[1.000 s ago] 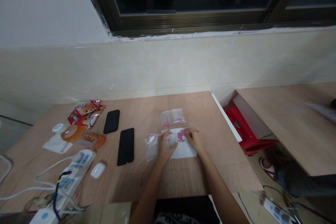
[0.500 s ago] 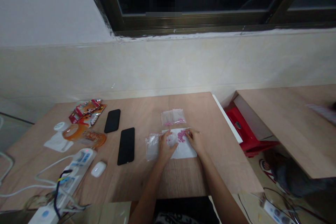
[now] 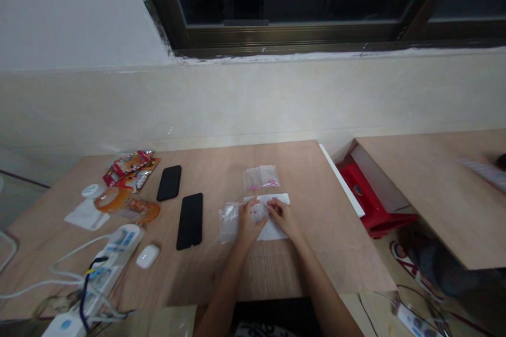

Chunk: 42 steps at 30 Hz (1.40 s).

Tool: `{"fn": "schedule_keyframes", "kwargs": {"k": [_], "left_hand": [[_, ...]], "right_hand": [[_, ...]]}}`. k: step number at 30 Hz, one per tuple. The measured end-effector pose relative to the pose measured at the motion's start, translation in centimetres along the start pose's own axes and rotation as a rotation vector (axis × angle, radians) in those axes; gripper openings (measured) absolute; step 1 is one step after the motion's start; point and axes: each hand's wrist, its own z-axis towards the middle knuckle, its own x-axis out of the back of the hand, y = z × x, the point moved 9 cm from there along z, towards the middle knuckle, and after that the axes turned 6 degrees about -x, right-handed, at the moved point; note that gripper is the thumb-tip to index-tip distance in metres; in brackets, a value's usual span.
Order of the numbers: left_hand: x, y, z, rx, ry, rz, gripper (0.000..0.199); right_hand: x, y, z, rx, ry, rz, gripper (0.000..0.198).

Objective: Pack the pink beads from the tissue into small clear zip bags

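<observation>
My left hand (image 3: pixel 248 221) is closed on a small clear plastic bag (image 3: pixel 259 211), with a few pink specks in it. At the bag's right edge, the fingertips of my right hand (image 3: pixel 282 214) are pinched together; what they hold, if anything, is too small to make out. Under both hands lies a white sheet of paper (image 3: pixel 272 231). The right hand covers most of the pink beads on it. Beyond the paper are two clear bags (image 3: pixel 261 176) with pink beads along their lower edges. More clear bags (image 3: pixel 229 221) lie left of my left hand.
To the left are two black phones (image 3: pixel 190 221) (image 3: pixel 169 183), an orange-lidded jar (image 3: pixel 126 204), snack packets (image 3: pixel 128 168), a white earbud case (image 3: pixel 147 256) and a power strip (image 3: pixel 114 253) with cables. A red stool (image 3: pixel 363 195) stands between this table and another table (image 3: pixel 435 179).
My right hand has moved left from the right side of the bead pile to the bag's edge, now covering the beads. My left hand keeps its hold on the bag.
</observation>
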Motion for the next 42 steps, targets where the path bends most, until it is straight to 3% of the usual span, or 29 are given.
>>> {"fn": "schedule_keyframes", "kwargs": {"k": [8,17,42], "left_hand": [[0.0,0.0,0.0,0.036,0.002,-0.022,0.071],[0.0,-0.2,0.0,0.044,-0.004,-0.044,0.071],[0.1,0.3,0.2,0.004,0.001,-0.004,0.068]], "right_hand": [[2.8,2.2,-1.0,-0.062,0.066,-0.046,0.036],[2.4,1.5,-2.2,-0.007,0.053,-0.356,0.029],[2.8,1.3,-2.4,0.033,0.125,-0.316,0.035]]}}
